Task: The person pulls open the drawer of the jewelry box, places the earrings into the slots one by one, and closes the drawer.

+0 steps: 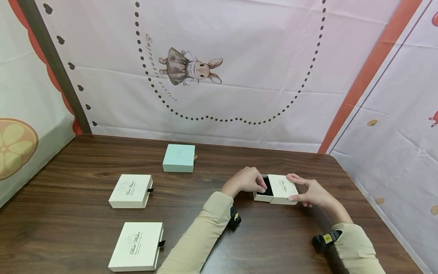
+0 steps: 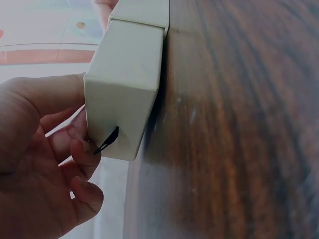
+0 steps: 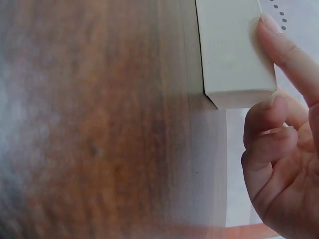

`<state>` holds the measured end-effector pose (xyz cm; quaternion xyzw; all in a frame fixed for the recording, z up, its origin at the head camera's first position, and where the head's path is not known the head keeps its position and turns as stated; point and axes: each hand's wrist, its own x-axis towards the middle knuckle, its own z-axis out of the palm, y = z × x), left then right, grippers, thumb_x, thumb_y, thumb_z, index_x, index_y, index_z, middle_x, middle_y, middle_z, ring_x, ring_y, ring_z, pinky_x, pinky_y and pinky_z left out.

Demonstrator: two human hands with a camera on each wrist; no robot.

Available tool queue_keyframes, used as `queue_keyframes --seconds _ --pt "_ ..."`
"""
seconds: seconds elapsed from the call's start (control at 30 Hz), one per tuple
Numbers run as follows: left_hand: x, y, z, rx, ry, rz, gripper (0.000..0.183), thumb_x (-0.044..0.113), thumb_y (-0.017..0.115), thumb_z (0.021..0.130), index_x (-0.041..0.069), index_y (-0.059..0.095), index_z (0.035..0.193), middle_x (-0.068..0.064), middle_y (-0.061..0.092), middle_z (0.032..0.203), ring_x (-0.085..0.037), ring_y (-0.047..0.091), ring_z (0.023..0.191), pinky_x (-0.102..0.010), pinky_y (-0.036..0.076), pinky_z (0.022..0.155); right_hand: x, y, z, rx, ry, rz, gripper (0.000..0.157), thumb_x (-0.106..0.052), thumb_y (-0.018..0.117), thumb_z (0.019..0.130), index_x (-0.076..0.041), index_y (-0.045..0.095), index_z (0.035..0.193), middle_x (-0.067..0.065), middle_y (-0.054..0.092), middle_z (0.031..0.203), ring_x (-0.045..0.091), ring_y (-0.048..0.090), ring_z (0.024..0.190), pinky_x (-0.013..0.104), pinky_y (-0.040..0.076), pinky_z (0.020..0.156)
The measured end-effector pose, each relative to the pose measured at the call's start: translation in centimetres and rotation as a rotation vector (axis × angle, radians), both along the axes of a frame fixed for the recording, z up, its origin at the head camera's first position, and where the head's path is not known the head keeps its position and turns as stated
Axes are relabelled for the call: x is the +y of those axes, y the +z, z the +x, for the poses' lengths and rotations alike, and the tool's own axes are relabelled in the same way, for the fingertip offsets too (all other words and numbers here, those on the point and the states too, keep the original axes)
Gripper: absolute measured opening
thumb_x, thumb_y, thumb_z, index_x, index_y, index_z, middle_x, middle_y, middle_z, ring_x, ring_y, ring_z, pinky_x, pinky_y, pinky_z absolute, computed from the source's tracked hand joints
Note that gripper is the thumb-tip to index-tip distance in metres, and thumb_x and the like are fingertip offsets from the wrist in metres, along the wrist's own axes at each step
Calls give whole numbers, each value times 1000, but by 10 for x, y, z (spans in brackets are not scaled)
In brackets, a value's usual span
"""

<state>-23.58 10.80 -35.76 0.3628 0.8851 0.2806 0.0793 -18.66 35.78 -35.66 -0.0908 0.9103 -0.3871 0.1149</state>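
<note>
At the right of the table lies a cream drawer box (image 1: pixel 283 190) with "Best Wishes" printed on its sleeve. Its inner drawer (image 1: pixel 262 198) is slid partly out to the left, showing a black inside. My left hand (image 1: pixel 247 180) reaches over the drawer with its fingertips down at the black inside. In the left wrist view, those fingertips are hidden behind the drawer wall, and a black ribbon tab (image 2: pixel 107 140) sticks out near the curled fingers. My right hand (image 1: pixel 313 193) holds the sleeve's right end between thumb and fingers. The right wrist view shows its thumb pressed on the sleeve (image 3: pixel 237 50).
Two more cream boxes, one farther back (image 1: pixel 131 191) and one nearer (image 1: pixel 137 246), lie at the left with black tabs. A mint green box (image 1: pixel 179 158) lies at the back. A printed cloth (image 1: pixel 239 76) hangs behind the wooden table (image 1: pixel 68 228).
</note>
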Motion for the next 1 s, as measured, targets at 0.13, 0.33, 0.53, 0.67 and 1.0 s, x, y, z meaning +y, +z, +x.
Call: queue_keyframes --seconds 0.13,0.33,0.53,0.67,1.0 --pt "0 1 1 24 3 -11 6 22 70 80 20 76 83 12 67 80 1 53 69 -14 40 63 0 0 0 3 -4 15 80 -29 78 70 -7 40 137 20 29 143 14 45 42 28 37 38" --pt "-1 3 1 -12 0 4 10 17 65 83 18 75 84 12 68 81 0 50 64 -14 38 58 0 1 1 -1 -6 13 80 -29 78 70 -7 40 137 20 29 143 14 45 41 28 37 38" --pt "0 5 2 -67 7 27 15 8 63 81 17 75 83 12 67 79 0 46 64 -13 35 59 0 1 2 2 -6 13 81 -29 78 70 -7 40 138 20 30 143 14 44 41 28 37 38" --pt "0 8 3 -63 6 -5 13 9 64 81 17 74 81 12 66 78 0 49 67 -13 37 60 0 2 2 1 -10 17 80 -29 78 70 -7 40 138 19 30 143 14 44 41 28 37 38" --pt "3 9 4 4 34 -63 10 13 65 81 18 72 78 12 65 75 -2 53 69 -17 40 64 0 1 1 -3 -7 7 80 -28 78 70 -7 40 137 20 29 144 14 45 41 27 37 38"
